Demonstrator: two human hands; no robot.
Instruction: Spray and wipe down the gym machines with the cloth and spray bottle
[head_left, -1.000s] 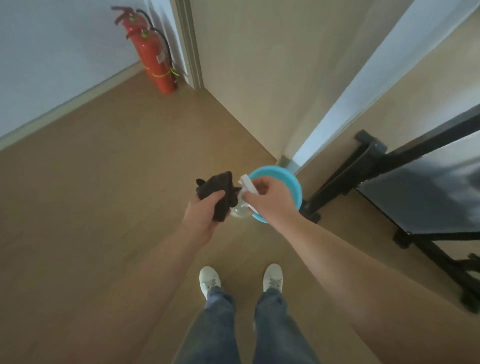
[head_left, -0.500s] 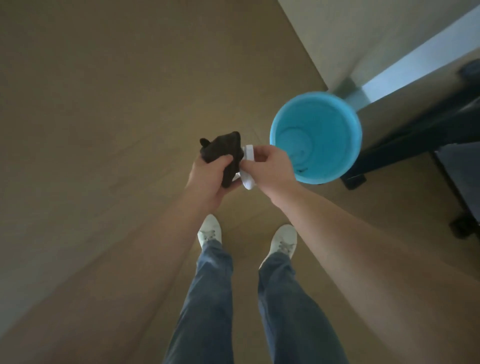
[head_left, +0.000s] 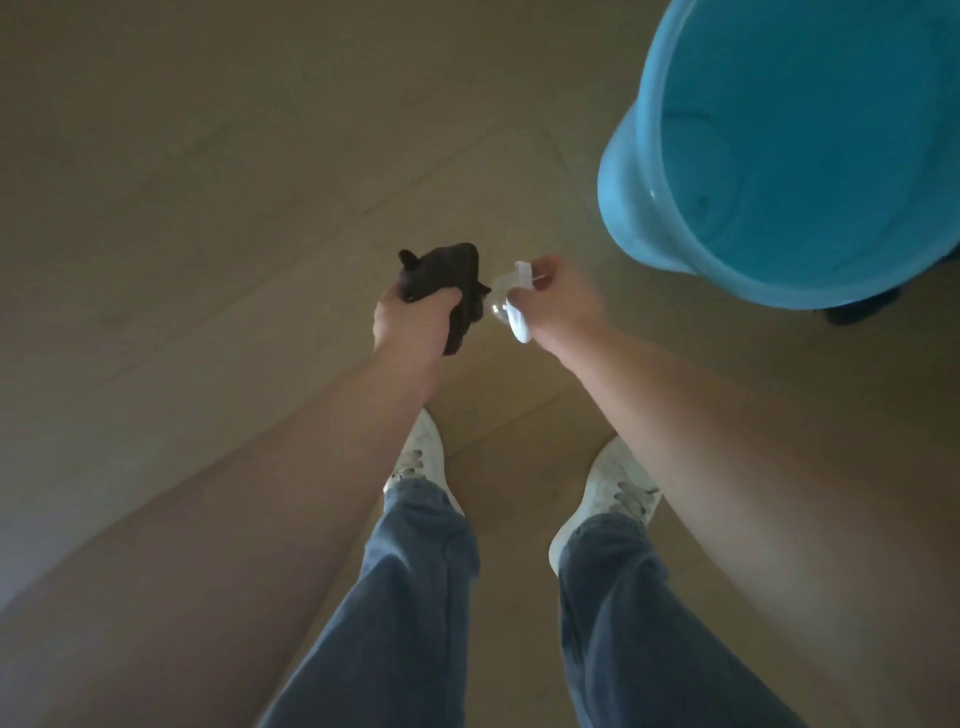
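Cloth (head_left: 441, 275): dark, bunched, held above the floor (head_left: 208, 208) ahead of the feet. It is gripped in the left hand (head_left: 410, 327), whose fingers are curled tightly round its lower part, with the thumb laid across it; one corner juts up past the knuckles.

Spray bottle (head_left: 501, 306): clear body, white spray head, held just right of the cloth. Whether the two touch cannot be told, and no label can be made out on it. It is clasped in the right hand (head_left: 563, 301), the fingers closed round the head and neck.

Arms: both bare forearms are stretched forward and downward, the hands brought near each other at the same height.

Bucket (head_left: 639, 208): blue plastic, seen to the upper right, well apart from the hands.

White shoes (head_left: 421, 457) and blue jeans (head_left: 415, 597) are seen below, on pale wood planks.
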